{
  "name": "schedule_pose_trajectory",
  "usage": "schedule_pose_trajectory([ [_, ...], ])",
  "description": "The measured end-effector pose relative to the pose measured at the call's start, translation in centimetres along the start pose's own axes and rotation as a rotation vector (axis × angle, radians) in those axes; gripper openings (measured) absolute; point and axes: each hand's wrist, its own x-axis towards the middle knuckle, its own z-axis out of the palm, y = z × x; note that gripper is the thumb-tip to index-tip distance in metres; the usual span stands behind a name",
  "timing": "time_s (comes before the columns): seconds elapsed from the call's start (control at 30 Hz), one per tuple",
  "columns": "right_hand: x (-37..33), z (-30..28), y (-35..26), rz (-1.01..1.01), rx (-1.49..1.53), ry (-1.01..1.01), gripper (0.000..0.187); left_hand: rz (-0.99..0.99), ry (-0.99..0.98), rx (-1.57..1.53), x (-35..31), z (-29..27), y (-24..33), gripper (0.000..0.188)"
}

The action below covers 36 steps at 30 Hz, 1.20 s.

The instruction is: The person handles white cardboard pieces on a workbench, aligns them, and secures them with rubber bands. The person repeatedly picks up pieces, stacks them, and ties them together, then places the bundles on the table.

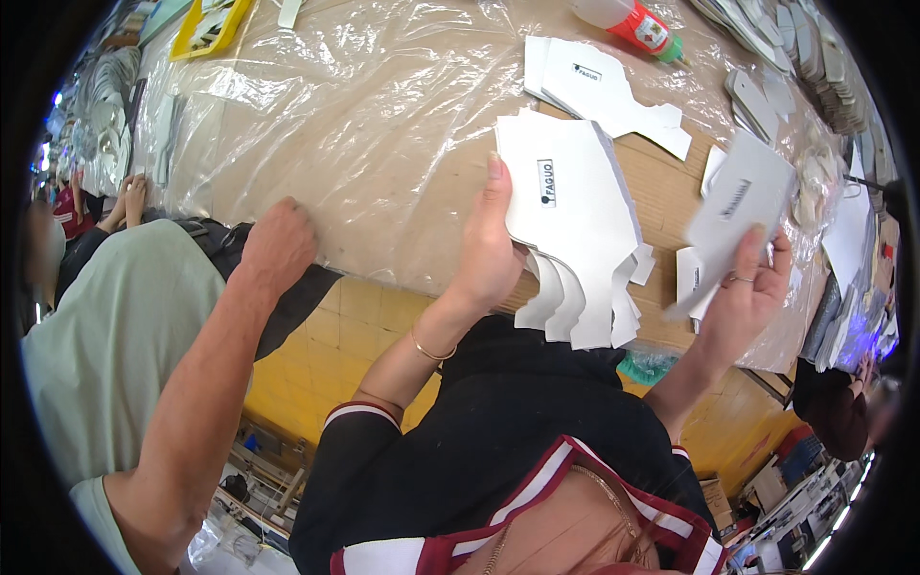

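My left hand (487, 244) grips a fanned stack of white shoe-upper pieces (580, 216), thumb on top and fingers underneath. Each piece has curved, notched edges, and the top one bears a small dark printed label. Off to the right, my right hand (752, 292) pinches a single white cut piece (736, 192) between thumb and fingers; it is tilted, slightly smeared by motion, and also carries a dark label. Below that piece, partly hidden, more white pieces (688, 273) lie on the cardboard. Beyond the stack rest similar labelled white pieces (609, 88).
Clear plastic sheeting (355, 125) covers the table. A red bottle with a green cap (644, 34) lies at the far side; a yellow tray (233, 29) stands far left. Piled pieces (815, 57) line the right. Another person's fist (280, 244) rests at the table's left edge.
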Motion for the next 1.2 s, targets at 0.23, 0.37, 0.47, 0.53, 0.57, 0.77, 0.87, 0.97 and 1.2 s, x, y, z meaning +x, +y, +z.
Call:
schedule_pose_trajectory([
  [0.23,0.1,-0.6,2.1,0.308,-0.398,-0.643,0.033,0.088,-0.058,-0.024,-0.5,-0.5,1.7,0.058],
  [0.37,-1.4,1.7,2.5,-0.089,-0.420,-0.452,0.032,0.070,-0.094,0.074,-0.8,0.1,1.3,0.059],
  [0.47,-2.0,2.5,1.0,0.010,-0.067,-0.409,0.035,0.024,-0.125,0.113,-0.8,0.5,0.9,0.060],
  [0.53,-2.3,3.0,0.1,-0.110,-0.156,-0.493,0.039,-0.005,-0.155,0.121,-0.8,0.6,0.6,0.061],
  [0.57,-2.5,3.3,-0.2,-0.171,-0.206,-0.538,0.042,-0.013,-0.169,0.124,-0.8,0.6,0.5,0.061],
  [0.77,-3.6,4.0,-1.0,-0.133,-0.278,-0.434,0.038,-0.026,-0.204,0.195,-0.6,0.5,0.1,0.057],
  [0.87,-3.9,4.0,-1.0,-0.075,-0.224,-0.394,0.033,-0.071,-0.196,0.201,-0.2,0.5,-0.1,0.055],
  [0.97,-3.9,3.6,-1.2,0.001,-0.195,-0.358,0.030,-0.073,-0.192,0.223,0.1,0.6,-0.3,0.054],
  [1.2,-3.0,2.4,-1.5,0.021,-0.253,-0.423,0.025,-0.034,-0.142,0.275,0.2,0.6,-0.8,0.053],
])
